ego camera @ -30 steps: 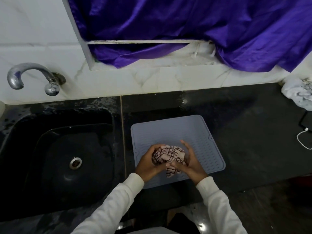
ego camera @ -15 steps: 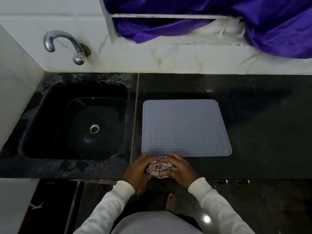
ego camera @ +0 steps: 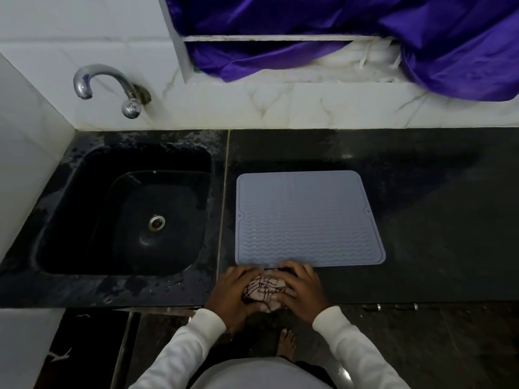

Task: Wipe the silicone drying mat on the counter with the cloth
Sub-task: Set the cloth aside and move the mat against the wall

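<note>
A pale grey silicone drying mat point(ego camera: 306, 217) with wavy ridges lies flat on the black counter point(ego camera: 438, 220), right of the sink. A bunched pink cloth point(ego camera: 265, 290) with dark line pattern sits at the counter's front edge, just below the mat's near edge. My left hand point(ego camera: 233, 293) grips the cloth from the left. My right hand point(ego camera: 302, 290) covers it from the right, fingers curled over it and reaching the mat's near rim.
A black sink point(ego camera: 123, 214) with a steel drain lies left of the mat. A chrome tap point(ego camera: 112, 85) sticks out of the white tiled wall. Purple fabric point(ego camera: 365, 32) hangs over a window ledge behind. A bare foot point(ego camera: 286, 343) shows on the dark floor.
Both hands drew the cloth from the middle of the mat back to its near edge, onto the counter front. The view shifted right and down, bringing the whole sink into sight.
</note>
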